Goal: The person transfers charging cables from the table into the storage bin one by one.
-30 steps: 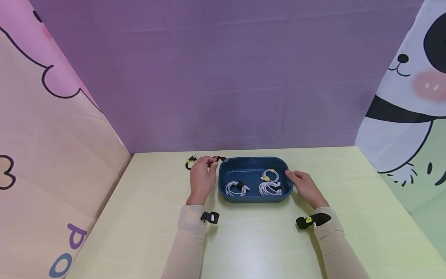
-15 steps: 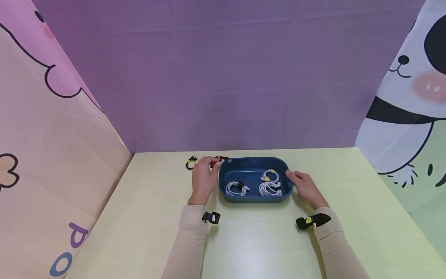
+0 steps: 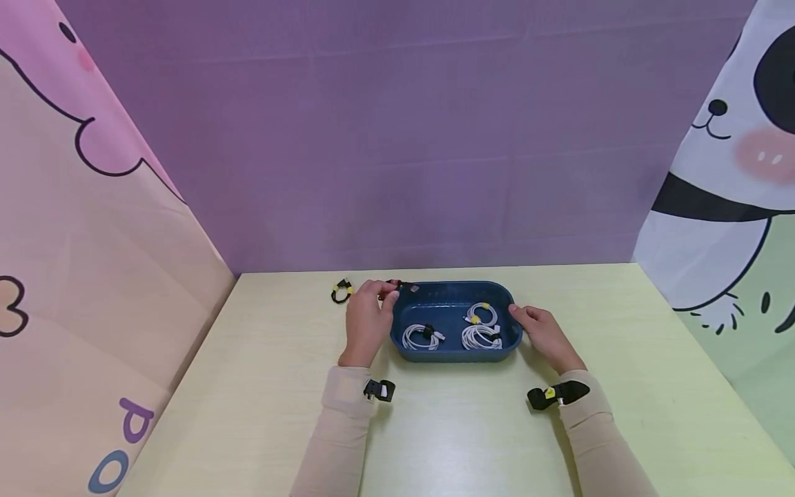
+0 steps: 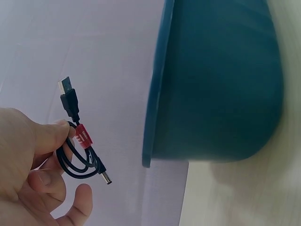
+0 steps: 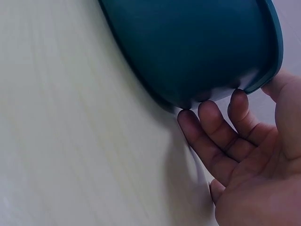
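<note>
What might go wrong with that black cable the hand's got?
Maybe a drop: the left hand pinches the black cable by its coil, so it might slip.

Maybe a snag: the USB plug sticks out near the blue box's rim and could catch there.

Maybe a slide: the right hand holds the box's right end, so a nudge might shift the box and the white cables inside.

purple backdrop (image 3: 404, 138) — faintly creased, panda print (image 3: 720, 162) at right, pale table (image 3: 459, 435)
</note>
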A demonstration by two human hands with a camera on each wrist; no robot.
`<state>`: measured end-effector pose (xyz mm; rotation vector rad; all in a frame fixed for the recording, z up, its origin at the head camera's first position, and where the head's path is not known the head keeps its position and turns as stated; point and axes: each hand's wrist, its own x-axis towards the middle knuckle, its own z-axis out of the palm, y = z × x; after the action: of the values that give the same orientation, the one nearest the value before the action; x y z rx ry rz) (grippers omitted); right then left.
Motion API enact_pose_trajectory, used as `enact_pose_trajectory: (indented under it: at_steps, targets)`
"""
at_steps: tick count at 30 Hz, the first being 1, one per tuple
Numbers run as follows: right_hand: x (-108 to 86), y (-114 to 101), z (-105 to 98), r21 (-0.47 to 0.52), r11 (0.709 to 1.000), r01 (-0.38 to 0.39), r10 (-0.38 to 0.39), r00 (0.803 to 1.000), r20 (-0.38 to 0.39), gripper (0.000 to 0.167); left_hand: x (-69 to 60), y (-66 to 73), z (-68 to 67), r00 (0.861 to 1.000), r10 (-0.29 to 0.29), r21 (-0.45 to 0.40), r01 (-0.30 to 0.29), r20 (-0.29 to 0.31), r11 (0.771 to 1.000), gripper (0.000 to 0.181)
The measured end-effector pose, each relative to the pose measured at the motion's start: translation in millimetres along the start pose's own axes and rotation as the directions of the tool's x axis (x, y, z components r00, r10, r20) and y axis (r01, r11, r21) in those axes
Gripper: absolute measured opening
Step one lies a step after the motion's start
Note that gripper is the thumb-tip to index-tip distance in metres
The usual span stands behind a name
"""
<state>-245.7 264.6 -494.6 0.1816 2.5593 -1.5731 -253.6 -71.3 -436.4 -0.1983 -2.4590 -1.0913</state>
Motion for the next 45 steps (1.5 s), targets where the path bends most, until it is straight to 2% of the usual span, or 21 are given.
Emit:
enact_pose_trajectory:
  at_steps: [16, 45]
  targets:
    - [-1.8, -0.8, -0.8, 0.003, 1.000, 0.011, -0.011, 1.000, -0.005, 0.062, -2.7, 3.7, 4.2, 1.000, -0.005, 0.006, 0.005, 0.026, 1.000, 0.016]
    - [-1.4, -0.3, 0.2, 0.001, 1.000, 0.022, -0.022, 1.000, -0.008, 0.061, -6.7, 7.4, 6.8, 0.999, 0.038, 0.035, -0.039, 0.014, 0.999, 0.014]
